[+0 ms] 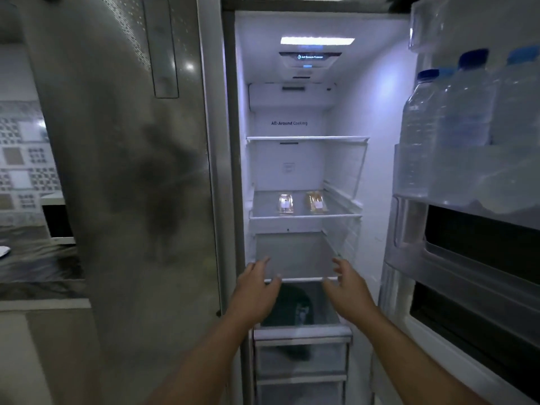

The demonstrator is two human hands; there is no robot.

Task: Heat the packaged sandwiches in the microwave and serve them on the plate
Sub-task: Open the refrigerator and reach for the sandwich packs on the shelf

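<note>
1. Fridge (374, 112): right compartment lit from a ceiling lamp (317, 40); its door (467, 258) swung open to the right. The closed left door (131, 171) fills the left half of the view.
2. Sandwiches: two clear packs side by side on the middle glass shelf (305, 216), set toward the back. Left pack (285, 203) and right pack (317, 202) lie near each other but apart; each carries a small white label. Neither is touched by a hand.
3. Upper shelf (306, 138): nothing visible on it. The rear wall above it reads "All-Around Cooling".
4. Lower shelf (302, 279): sits below the packs; both hands reach in at its front edge.
5. Left hand (257, 287): palm turned inward, fingers spread and slightly curled, holding nothing; the thumb tip lies at the shelf's front edge, though contact cannot be told.
6. Right hand (349, 287): mirrors the left, fingers apart and loosely bent, empty, just at the shelf's front right corner.
7. Dark object (292, 311): lies below the lower shelf, between the forearms; its kind cannot be told.
8. Drawers (301, 361): stacked translucent bins at the bottom.
9. Bottles (467, 112): clear water bottles with blue caps stand upright in the door's rack.
10. Microwave (57, 220): white, on the counter (38, 267) at far left, partly hidden by the left door.
</note>
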